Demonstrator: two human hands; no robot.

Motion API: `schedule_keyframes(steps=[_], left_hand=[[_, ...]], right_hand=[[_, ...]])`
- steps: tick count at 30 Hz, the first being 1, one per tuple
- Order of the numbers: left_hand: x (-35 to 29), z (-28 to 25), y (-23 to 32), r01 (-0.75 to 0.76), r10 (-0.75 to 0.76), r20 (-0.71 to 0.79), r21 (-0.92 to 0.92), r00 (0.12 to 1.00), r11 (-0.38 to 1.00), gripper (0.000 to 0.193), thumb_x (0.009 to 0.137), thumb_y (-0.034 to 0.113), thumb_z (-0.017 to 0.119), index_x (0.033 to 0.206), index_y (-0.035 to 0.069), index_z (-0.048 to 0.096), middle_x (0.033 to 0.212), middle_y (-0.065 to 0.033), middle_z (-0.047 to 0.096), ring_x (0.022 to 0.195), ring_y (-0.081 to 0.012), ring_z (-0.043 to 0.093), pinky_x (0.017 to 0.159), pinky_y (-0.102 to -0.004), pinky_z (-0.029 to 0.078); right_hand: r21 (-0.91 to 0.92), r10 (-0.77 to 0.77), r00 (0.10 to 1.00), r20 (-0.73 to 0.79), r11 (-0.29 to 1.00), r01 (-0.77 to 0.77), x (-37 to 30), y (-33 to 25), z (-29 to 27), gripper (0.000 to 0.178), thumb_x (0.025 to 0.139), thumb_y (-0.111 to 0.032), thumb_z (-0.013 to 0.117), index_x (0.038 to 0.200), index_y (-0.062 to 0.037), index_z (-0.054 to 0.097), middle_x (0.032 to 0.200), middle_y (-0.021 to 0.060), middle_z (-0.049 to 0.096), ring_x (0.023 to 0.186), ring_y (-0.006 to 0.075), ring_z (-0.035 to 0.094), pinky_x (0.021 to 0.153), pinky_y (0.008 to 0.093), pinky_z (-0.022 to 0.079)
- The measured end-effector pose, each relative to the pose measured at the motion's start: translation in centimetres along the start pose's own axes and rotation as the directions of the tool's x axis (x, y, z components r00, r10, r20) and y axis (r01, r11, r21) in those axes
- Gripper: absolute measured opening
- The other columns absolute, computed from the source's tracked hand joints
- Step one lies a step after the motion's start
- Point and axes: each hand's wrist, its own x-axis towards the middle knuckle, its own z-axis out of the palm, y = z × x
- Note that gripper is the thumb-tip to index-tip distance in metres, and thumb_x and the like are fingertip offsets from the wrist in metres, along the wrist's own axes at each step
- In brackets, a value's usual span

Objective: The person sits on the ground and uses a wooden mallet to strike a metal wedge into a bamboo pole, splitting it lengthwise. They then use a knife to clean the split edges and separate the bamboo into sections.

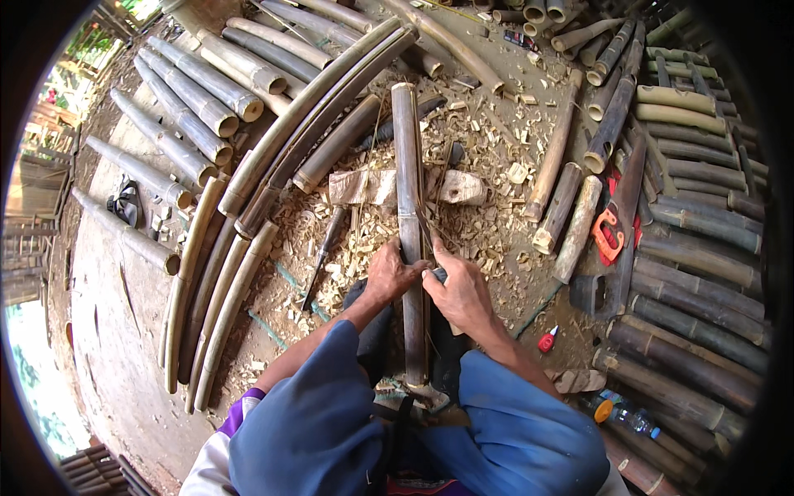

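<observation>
Gripping a split bamboo pole (408, 207) at frame centre, we close both hands around it.
Left hand (389, 271) fingers curl on smooth greenish cane; right hand (460, 291) clenches a dark-handled blade (428, 227) against it, pale shavings (364, 248) beneath.

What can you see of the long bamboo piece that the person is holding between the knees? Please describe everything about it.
The bamboo piece is a long, straight, grey-brown length with darker node rings. It lies along the person's middle line, its far end on a pale wood block among wood shavings, its near end between the blue-trousered knees. The left hand grips it from the left; the right hand presses against its right side, apparently with a thin blade, though that is hard to tell.
</observation>
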Motion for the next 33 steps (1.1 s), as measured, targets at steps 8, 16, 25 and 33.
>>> schedule_keyframes(steps=[8,16,25,33], left_hand=[[-0.1,-0.2,0.2,0.047,-0.044,0.053,-0.066,0.998,0.997,0.059,0.08,0.044,0.085,0.108,-0.004,0.064,0.102,-0.0276,0.073,0.101,-0.0434,0.071,0.088,-0.051,0.056],[-0.5,-1.1,-0.1,0.06,-0.057,0.029,-0.119,0.998,0.991,0.051,0.085,0.04,0.081,0.112,-0.002,0.066,0.099,-0.0272,0.074,0.097,-0.0441,0.072,0.088,-0.0515,0.055],[-0.2,-0.8,1.3,0.048,-0.046,0.062,-0.037,0.997,0.998,0.058,0.081,0.045,0.082,0.107,-0.004,0.065,0.098,-0.0283,0.073,0.097,-0.0433,0.072,0.085,-0.0512,0.057],[-0.6,-1.2,1.9,0.066,-0.065,0.042,-0.016,0.997,0.998,0.057,0.079,0.042,0.081,0.107,-0.005,0.064,0.095,-0.0291,0.073,0.094,-0.0437,0.072,0.086,-0.051,0.057]], right_hand=[[0.097,0.03,0.994,-0.105,0.995,-0.02,3.2,-0.5,1.4,0.059,0.092,-0.02,0.07,0.141,0.0107,0.058,0.088,0.0305,0.07,0.079,0.0394,0.074,0.072,0.0441,0.057],[0.144,-0.008,0.998,-0.054,0.989,0.015,2.8,-1.7,0.6,0.059,0.092,-0.021,0.068,0.142,0.0086,0.058,0.094,0.033,0.071,0.089,0.0453,0.074,0.081,0.0495,0.059],[0.011,-0.062,0.987,-0.147,0.998,0.065,4.8,-0.4,0.5,0.06,0.091,-0.017,0.068,0.144,0.0075,0.057,0.088,0.0294,0.071,0.082,0.042,0.074,0.075,0.0462,0.059],[0.002,-0.017,0.975,-0.223,1.0,0.018,9.3,-1.5,1.1,0.054,0.092,-0.019,0.067,0.14,0.0046,0.062,0.087,0.0283,0.074,0.076,0.0387,0.076,0.069,0.046,0.061]])
